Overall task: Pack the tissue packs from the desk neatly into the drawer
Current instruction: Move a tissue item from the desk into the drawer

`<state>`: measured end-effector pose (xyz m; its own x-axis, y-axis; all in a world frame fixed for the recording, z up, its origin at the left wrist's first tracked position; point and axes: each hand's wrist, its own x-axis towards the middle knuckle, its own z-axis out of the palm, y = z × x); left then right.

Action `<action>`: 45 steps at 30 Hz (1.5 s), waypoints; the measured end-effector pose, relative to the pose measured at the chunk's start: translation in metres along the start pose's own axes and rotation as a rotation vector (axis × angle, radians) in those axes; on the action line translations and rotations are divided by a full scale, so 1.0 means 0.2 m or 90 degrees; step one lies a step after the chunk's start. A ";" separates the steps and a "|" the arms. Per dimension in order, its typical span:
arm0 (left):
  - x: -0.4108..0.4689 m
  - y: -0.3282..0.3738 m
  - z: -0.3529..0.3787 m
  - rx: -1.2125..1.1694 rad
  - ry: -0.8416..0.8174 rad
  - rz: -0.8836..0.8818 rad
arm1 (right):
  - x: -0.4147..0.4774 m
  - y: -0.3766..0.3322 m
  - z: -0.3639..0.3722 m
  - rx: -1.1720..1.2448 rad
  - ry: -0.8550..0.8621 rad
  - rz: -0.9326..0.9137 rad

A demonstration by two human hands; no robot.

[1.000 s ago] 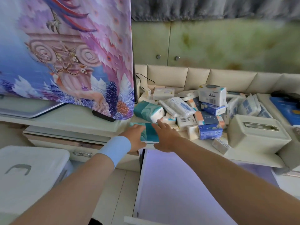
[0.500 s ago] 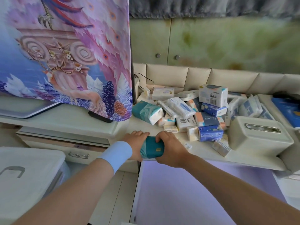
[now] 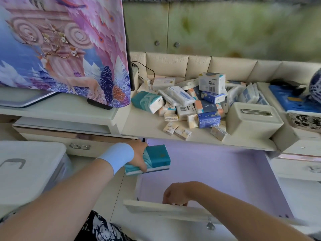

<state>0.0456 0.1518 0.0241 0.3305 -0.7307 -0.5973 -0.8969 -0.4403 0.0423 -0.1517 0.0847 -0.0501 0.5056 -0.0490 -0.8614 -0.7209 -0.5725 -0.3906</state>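
My left hand [image 3: 139,156], with a light blue wristband, grips a teal tissue pack [image 3: 157,158] over the back left corner of the open drawer [image 3: 217,171], which has a lilac bottom and holds nothing else. My right hand [image 3: 175,193] curls over the drawer's front panel [image 3: 156,208]. A heap of several tissue packs [image 3: 191,108] lies on the cream desk [image 3: 139,126], among them another teal pack [image 3: 147,100] and a blue pack [image 3: 208,120].
A cream tissue box [image 3: 253,120] stands right of the heap. A screen under a purple patterned cloth [image 3: 60,49] fills the left side. A white plastic bin [image 3: 29,171] sits at the lower left. A padded backrest [image 3: 199,66] lines the desk's rear.
The teal pack came off the desk edge and down into the drawer's back left corner, now in my left hand alone. My right hand let go and moved to the drawer front.
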 end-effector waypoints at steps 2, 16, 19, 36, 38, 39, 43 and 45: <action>-0.02 0.01 0.03 -0.034 -0.003 -0.007 | 0.00 0.00 0.01 0.011 -0.041 0.005; 0.06 0.04 0.14 -0.359 -0.085 -0.060 | -0.01 -0.02 -0.23 0.790 0.129 -0.150; 0.09 0.07 0.15 -0.433 -0.150 -0.056 | 0.04 -0.04 -0.25 0.689 0.173 -0.091; 0.25 -0.02 0.21 0.022 0.044 0.119 | 0.41 -0.14 -0.28 0.753 0.341 -0.016; 0.26 -0.05 0.23 0.055 0.043 0.129 | 0.42 -0.13 -0.27 0.745 0.346 -0.012; 0.26 -0.06 0.23 0.069 0.035 0.130 | 0.41 -0.12 -0.27 0.707 0.343 -0.011; 0.29 -0.05 0.15 0.056 -0.025 0.092 | 0.33 -0.08 -0.34 0.258 0.373 -0.020; 0.28 -0.05 0.03 -0.051 0.004 0.081 | 0.25 -0.09 -0.42 0.100 0.483 0.006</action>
<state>0.0711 0.1175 -0.0145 0.2179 -0.7867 -0.5776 -0.9057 -0.3835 0.1808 -0.0734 0.0247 -0.0580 0.6448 -0.6327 -0.4288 -0.7567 -0.4494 -0.4748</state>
